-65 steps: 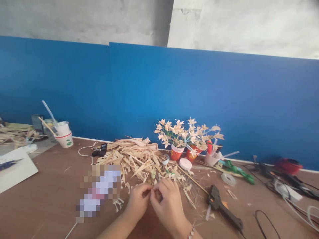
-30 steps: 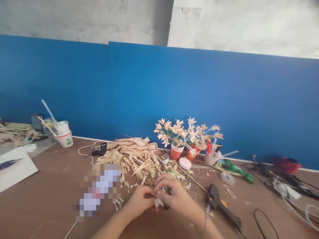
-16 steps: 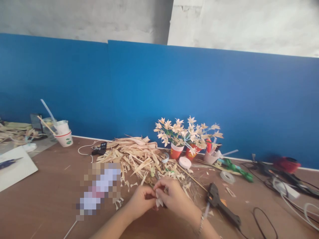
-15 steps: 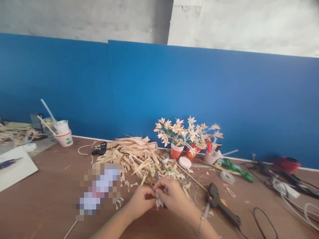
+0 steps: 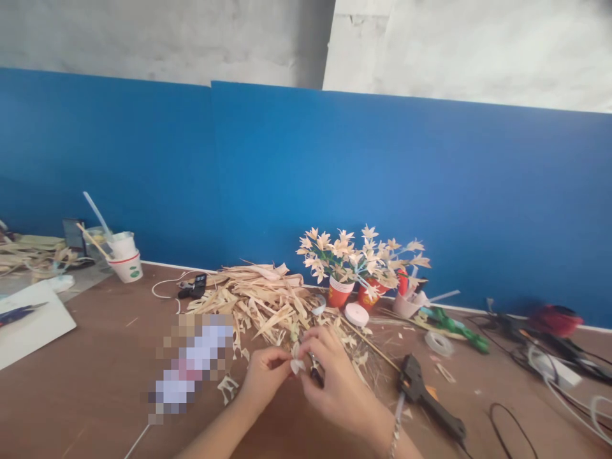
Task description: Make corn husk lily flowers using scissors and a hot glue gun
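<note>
A small pale flower (image 5: pixel 297 366), looking like dried husk, is between my two hands above the table's front part. My left hand (image 5: pixel 266 376) is closed, thumb and forefinger pinching the flower's base from the left. From the right, my right hand (image 5: pixel 329 376) curls around it, thumb and forefinger at the petals. A dark item (image 5: pixel 315 376) shows in the gap below the right forefinger; whether it is held or lies on the table I cannot tell. Behind the hands spreads a heap of dried husk strips (image 5: pixel 268 299).
Red paper cups (image 5: pixel 340 294) with finished husk flowers (image 5: pixel 342 248) stand at the blue partition (image 5: pixel 258 166). Right of my hands lie a black glue gun (image 5: pixel 425 395), a tape roll (image 5: pixel 438 343) and cables (image 5: pixel 507 427). A blurred-out item (image 5: pixel 191 366) lies to the left.
My hands have risen slightly, and the right fingers have opened out somewhat from a tight pinch. More of the flower's petals show between the hands. The view has shifted a little.
</note>
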A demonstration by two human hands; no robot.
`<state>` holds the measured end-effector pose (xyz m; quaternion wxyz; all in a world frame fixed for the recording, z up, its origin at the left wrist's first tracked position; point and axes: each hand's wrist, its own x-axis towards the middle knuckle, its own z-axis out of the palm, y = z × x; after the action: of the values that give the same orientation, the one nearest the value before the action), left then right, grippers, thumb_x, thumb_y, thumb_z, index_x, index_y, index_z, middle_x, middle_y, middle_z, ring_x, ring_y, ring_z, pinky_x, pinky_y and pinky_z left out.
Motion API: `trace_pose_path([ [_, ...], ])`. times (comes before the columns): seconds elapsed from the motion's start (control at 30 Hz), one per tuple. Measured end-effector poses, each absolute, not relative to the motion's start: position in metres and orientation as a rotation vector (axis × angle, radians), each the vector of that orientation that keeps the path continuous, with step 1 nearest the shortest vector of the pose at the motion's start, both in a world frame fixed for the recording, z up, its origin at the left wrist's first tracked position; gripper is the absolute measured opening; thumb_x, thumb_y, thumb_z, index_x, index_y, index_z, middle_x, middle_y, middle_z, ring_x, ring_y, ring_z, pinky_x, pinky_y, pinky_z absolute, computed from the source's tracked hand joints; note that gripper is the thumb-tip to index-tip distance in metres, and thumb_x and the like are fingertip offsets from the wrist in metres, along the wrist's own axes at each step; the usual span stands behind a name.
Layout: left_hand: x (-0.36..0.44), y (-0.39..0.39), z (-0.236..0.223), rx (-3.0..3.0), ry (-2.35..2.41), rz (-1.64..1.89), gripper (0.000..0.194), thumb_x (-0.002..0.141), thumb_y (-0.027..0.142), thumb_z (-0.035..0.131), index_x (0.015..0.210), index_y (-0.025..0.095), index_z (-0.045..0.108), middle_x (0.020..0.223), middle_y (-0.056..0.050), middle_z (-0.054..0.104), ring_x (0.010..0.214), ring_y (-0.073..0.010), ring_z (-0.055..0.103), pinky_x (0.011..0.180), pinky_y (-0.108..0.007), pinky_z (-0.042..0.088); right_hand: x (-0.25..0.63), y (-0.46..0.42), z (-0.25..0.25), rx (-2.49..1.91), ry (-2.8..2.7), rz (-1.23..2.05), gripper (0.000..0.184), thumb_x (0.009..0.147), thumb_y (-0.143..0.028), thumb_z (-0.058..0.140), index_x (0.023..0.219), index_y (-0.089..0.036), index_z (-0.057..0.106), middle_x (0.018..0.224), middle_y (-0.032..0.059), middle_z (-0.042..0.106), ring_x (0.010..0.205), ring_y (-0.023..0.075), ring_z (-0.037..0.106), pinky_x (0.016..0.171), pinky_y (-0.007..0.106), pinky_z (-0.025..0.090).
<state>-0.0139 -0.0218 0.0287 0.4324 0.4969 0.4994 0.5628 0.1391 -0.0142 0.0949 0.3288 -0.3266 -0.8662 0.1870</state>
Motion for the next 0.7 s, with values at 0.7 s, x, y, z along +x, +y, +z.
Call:
trace_pose_path([
  [0.7,-0.011,-0.025,0.027,1.411,1.289,1.452,0.011,0.066,0.019,0.061,0.061,0.015,0.069,0.062,-0.005,0.07,0.061,-0.0176,0.062,0.06,-0.024,0.049,0.119,-0.02,0.066,-1.003,-2.11,0.053,0.012,0.072,-0.008,0.049,0.07,-0.019,0.047,0.078,0.0034,0.051,0.078,0.0187,0.047,0.069,0.032,0.038],
])
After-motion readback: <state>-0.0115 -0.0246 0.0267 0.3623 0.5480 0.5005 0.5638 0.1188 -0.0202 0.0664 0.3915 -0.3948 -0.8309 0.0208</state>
